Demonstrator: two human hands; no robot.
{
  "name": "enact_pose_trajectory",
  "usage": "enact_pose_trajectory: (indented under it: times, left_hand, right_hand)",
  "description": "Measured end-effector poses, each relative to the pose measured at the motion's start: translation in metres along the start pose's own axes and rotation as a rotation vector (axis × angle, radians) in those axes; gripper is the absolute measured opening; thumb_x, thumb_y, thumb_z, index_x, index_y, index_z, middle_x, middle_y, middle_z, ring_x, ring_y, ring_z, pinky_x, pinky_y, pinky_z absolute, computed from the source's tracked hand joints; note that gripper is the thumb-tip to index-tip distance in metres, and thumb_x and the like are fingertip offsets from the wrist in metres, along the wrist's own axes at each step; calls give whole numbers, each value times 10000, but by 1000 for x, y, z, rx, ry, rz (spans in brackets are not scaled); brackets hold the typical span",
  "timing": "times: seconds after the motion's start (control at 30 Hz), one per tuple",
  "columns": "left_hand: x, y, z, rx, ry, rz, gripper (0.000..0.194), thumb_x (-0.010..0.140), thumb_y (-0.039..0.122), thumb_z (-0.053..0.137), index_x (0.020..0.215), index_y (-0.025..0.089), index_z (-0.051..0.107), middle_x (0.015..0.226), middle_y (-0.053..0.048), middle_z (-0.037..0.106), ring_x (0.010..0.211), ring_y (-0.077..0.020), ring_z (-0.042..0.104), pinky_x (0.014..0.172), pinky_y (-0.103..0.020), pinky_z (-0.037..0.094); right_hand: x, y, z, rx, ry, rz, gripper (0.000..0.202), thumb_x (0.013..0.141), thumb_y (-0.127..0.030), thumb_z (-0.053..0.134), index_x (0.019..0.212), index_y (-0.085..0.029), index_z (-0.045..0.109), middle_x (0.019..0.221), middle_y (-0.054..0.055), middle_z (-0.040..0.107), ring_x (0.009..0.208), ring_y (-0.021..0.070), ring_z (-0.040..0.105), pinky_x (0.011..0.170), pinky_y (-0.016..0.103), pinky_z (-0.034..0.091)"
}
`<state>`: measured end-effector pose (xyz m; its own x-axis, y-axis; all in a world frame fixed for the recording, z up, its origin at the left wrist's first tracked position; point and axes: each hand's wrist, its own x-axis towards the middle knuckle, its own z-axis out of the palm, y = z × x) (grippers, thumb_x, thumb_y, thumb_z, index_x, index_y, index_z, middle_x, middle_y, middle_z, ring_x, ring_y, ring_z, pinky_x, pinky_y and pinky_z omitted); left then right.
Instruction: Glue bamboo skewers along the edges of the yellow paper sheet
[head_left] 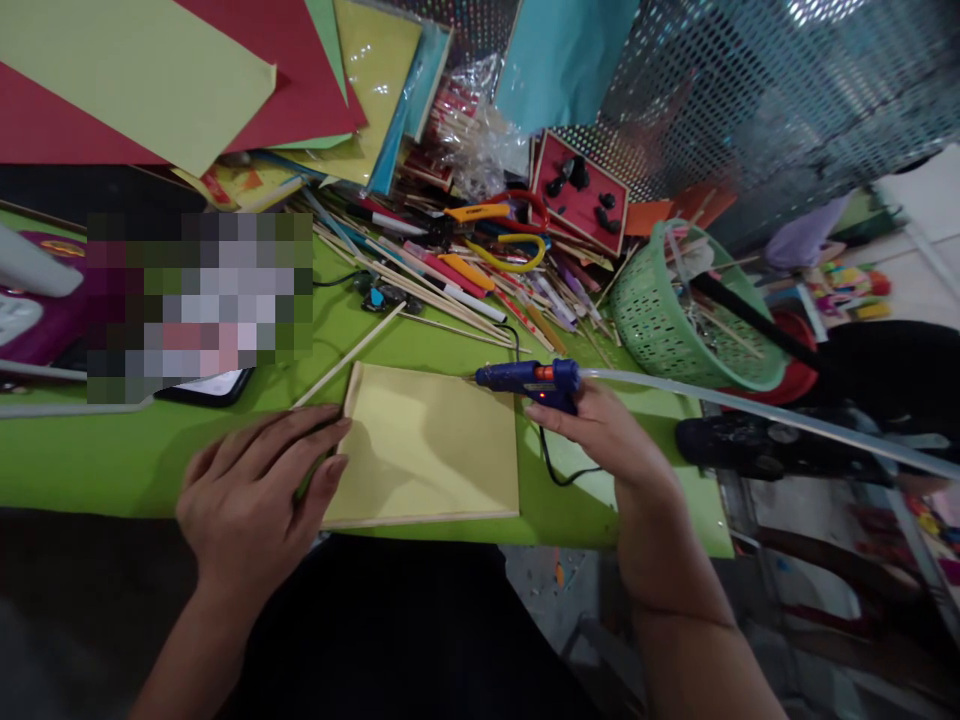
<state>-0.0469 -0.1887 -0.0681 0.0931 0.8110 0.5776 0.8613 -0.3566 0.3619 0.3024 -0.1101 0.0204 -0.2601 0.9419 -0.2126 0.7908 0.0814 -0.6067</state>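
Observation:
A yellow rectangular panel (435, 450) lies on the green tabletop, with thin wooden strips along its left and bottom edges. My left hand (259, 480) rests at its left edge, fingers extended and slightly apart, the fingertips touching the edge. In my right hand (600, 425) is a blue glue gun (529, 378), its nozzle over the panel's top edge near the right corner. A small red light shows on the gun, and a long clear glue stick sticks out of its back. One thin wooden stick (349, 355) lies just beyond my left hand.
Behind the panel are piled sticks, markers and orange-handled scissors (480, 212). A green basket (675, 310) stands at the right. Coloured paper sheets (142, 70) lie at the back left, above a phone (206, 388). A black cable loops below the glue gun.

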Motion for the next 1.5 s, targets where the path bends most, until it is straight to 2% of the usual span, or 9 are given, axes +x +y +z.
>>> enact_pose_trajectory:
  times: [0.23,0.37,0.53,0.67,0.9,1.07,1.27,1.5]
  left_hand:
    - [0,0,1,-1,-4,-2,236,969,300,631,1171,294,753,1174,-20,810,1015,-273,731,831,-421,441]
    - [-2,0,1,-2,-1,-9,237,976,309,617,1176,311,745,1178,-11,809,1020,-270,730,831,-425,445]
    - [-1,-1,1,2,-4,-1,241,971,307,628,1181,316,745,1181,-8,809,1027,-271,734,826,-427,443]
    - [0,-1,2,4,-1,0,233,973,306,629,1173,308,749,1177,-14,809,1011,-276,733,813,-426,447]
    - [-1,-1,2,-6,3,8,229,973,296,632,1171,301,748,1168,-21,811,1008,-279,736,811,-425,454]
    - [-2,-1,2,-4,7,4,241,964,292,645,1177,286,756,1168,-32,812,1006,-294,739,815,-433,453]
    - [-3,-2,2,-3,1,-11,249,958,303,644,1182,316,753,1180,-11,810,1008,-281,738,833,-429,456]
    - [-2,-2,2,-1,5,-13,237,965,306,637,1173,318,749,1180,-5,810,1017,-269,738,825,-418,457]
  right_hand:
    - [0,1,2,45,-8,15,387,903,-573,716,1054,-224,783,1016,63,802,941,295,727,897,441,567]
    - [1,-5,2,20,-30,2,374,917,-551,701,1071,-217,773,1033,74,795,947,301,719,869,427,558]
    - [1,-8,0,-46,-26,19,382,914,-563,690,1008,-202,769,956,82,785,876,295,705,799,407,538]
    - [0,-8,0,-50,-7,21,380,903,-569,703,1016,-214,774,979,80,791,885,298,708,817,416,541]
    - [-2,-2,0,-81,25,40,362,873,-596,731,867,-235,760,855,76,760,800,304,692,765,441,556]
    - [-4,4,0,-11,21,15,349,893,-582,721,958,-243,773,914,55,772,859,293,704,836,439,572]
    - [-2,-1,1,41,-7,2,354,908,-522,719,1061,-209,784,981,64,795,892,285,717,849,425,564]
    - [-2,5,3,79,-8,-6,356,922,-542,703,1045,-217,780,973,59,786,896,283,716,839,423,563]
